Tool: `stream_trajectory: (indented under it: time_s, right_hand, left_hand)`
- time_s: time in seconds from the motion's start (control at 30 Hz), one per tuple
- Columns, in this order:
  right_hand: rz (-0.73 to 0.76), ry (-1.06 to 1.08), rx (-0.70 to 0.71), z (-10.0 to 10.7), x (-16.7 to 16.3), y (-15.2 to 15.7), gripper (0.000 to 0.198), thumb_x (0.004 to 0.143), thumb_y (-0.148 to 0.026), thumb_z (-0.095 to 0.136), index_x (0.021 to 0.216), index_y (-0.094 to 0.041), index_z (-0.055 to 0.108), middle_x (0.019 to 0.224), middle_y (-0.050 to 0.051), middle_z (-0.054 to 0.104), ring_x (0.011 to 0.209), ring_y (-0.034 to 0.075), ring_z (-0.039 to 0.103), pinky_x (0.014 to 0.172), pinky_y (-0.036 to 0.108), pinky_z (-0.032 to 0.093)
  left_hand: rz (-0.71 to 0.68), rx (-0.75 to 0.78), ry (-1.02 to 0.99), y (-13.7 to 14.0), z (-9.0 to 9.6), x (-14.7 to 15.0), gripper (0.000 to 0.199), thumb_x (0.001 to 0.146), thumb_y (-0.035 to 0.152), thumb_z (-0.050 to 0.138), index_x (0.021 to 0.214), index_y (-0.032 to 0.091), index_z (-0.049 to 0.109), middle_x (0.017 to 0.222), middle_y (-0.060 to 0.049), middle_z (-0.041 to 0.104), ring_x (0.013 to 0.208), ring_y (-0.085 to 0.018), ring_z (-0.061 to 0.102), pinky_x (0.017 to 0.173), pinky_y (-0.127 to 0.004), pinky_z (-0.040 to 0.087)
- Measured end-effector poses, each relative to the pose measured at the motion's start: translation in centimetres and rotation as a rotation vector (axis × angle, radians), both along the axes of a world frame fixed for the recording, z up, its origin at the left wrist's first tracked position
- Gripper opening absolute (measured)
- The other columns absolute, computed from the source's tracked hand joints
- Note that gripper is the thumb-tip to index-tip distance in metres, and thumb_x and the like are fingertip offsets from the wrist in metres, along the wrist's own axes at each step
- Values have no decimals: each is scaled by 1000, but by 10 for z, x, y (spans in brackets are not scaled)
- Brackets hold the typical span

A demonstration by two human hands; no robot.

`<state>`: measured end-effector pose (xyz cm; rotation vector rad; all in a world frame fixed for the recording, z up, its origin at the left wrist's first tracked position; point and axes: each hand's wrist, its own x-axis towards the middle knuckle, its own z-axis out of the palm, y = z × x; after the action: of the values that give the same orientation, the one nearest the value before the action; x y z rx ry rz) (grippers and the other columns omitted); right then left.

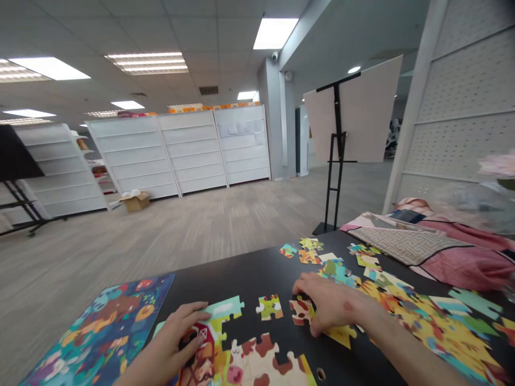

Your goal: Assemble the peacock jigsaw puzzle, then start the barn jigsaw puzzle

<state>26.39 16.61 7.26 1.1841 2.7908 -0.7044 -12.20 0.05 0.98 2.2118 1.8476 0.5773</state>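
My left hand [175, 340] rests on the left side of a partly joined jigsaw puzzle [257, 364], its fingers apart. Under and around the fingers the joined part shows a red barn, a farmer's face and a brown-and-white cow. Curved around a brown-and-white puzzle piece [298, 313] is my right hand [328, 303], thumb at the near side and fingers at the far side. The hand hides part of that piece. A loose green-and-white puzzle piece [269, 307] lies between my hands, apart from the joined part. A yellow piece [341, 336] pokes out below my right wrist.
Many loose pieces [426, 321] are heaped on the right of the black table [225, 276]. A blue illustrated board [108, 327] lies at the left edge. Pink patterned fabric [454, 252] sits at the back right. Beyond the table are a black stand [336, 177] and white shelves [193, 153].
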Motion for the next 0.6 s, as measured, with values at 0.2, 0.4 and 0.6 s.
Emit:
stream_trajectory:
  time_s: [0.2, 0.4, 0.6]
  right_hand:
    - [31, 51, -14, -8, -12, -13, 48, 60, -25, 71, 106, -26, 63, 102, 2, 64, 93, 25, 63, 73, 32, 45]
    - [147, 219, 22, -4, -31, -28, 34, 68, -20, 63, 101, -28, 65, 104, 0, 63, 100, 22, 62, 84, 30, 46]
    - [171, 193, 44, -6, -39, -34, 21, 71, -19, 62, 89, -27, 70, 103, 1, 64, 96, 22, 64, 84, 30, 47]
  left_hand:
    - [4, -32, -26, -2, 4, 4, 33, 99, 31, 49, 130, 35, 61, 148, -5, 53, 137, -27, 49, 115, -48, 42]
    - [-4, -12, -63, -4, 6, 6, 34, 97, 26, 52, 129, 33, 62, 147, -6, 53, 136, -26, 49, 114, -45, 43]
    - [-11, -15, -66, -4, 8, 7, 33, 97, 28, 52, 128, 32, 63, 146, -7, 54, 134, -27, 50, 113, -45, 43]
